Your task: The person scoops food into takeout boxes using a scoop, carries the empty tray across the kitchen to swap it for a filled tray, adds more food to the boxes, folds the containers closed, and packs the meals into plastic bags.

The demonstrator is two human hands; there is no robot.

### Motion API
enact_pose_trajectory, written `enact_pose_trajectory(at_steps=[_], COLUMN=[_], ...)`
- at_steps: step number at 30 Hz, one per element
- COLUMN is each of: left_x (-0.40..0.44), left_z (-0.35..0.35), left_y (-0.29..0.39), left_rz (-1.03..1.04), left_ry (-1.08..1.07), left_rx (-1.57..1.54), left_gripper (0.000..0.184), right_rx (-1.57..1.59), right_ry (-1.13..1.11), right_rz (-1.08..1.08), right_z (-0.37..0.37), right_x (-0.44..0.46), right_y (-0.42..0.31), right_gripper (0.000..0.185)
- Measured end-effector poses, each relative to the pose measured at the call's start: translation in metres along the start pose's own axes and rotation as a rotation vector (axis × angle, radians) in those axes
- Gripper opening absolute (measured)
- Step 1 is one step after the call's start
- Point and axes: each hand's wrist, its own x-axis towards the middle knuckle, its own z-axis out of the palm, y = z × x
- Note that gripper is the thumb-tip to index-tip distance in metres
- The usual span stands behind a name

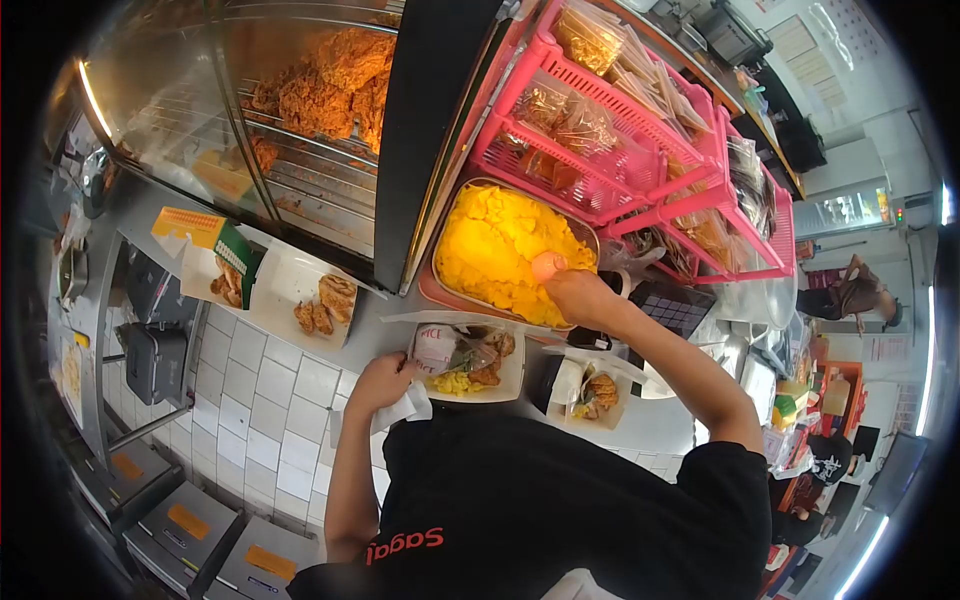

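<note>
My right hand (582,298) is over a metal tray (597,250) heaped with yellow rice (505,245). Its fingers close round a small orange-pink thing (547,265), perhaps a scoop, pressed against the rice. At the near side of the counter, my left hand (382,384) grips the left edge of an open paper food box (510,383). Inside that box lie yellow rice, browned chicken pieces (490,372) and a white wrapped packet with red print (434,348). White paper (408,408) shows beneath my left hand.
Pink baskets (640,130) of bagged goods stand behind the tray. A glass cabinet (300,180) with fried chicken (335,85) is at upper left. Further open boxes sit left (290,290) and right (620,408). Other people (860,295) are at far right.
</note>
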Motion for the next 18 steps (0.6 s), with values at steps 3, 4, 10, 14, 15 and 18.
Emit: enact_pose_trajectory(at_steps=[3,4,10,14,15,18], left_x=[0.004,0.005,0.017,0.017,0.017,0.019], left_z=[-0.003,-0.001,0.002,-0.004,-0.005,-0.007], left_y=[0.008,0.009,0.012,0.015,0.016,0.018], left_rz=[-0.049,-0.048,0.037,0.041,0.038,0.049], left_ry=[-0.046,-0.051,-0.036,-0.08,-0.101,-0.138], left_rx=[-0.01,-0.009,-0.01,0.002,0.0,0.025], left_gripper=[0.041,0.041,0.04,0.041,0.041,0.041], right_rx=[0.14,0.302,0.45,0.205,0.206,0.157], right_ry=[-0.158,-0.131,-0.208,0.052,0.054,0.224], right_rz=[0.094,0.106,0.306,0.436,0.445,0.384], right_z=[-0.025,-0.029,-0.011,-0.032,-0.037,-0.072], right_x=[0.014,0.013,0.002,-0.015,-0.018,-0.028], right_y=[0.015,0.021,0.029,0.011,0.007,-0.014], right_gripper=[0.019,0.023,0.031,0.033,0.033,0.032])
